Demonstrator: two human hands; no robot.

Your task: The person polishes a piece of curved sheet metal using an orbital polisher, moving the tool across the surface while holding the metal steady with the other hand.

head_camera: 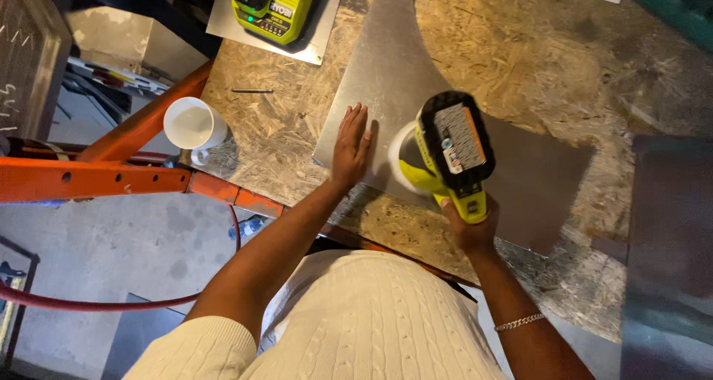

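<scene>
— How was the tool gripped?

— The yellow-green cordless polisher with its black battery pack (451,151) was held by its rear handle, the right hand (469,225) being closed tightly around it. The left hand (350,147) was laid flat, fingers spread and holding nothing, on the dull grey sheet of metal (386,68).

— Which step was judged to be in hand?

— Buffing of the sheet, by appearance: the tool's white round pad (401,153) was pressed onto the metal just beside the flattened palm. Steady downward pressure and a firmly pinned sheet would be called for next.

— And around it?

— The sheet was spread over a chipboard benchtop (282,120). A white mug (191,124) was set near the bench's left edge, and a yellow-green battery charger (275,5) was placed at the far side.
</scene>
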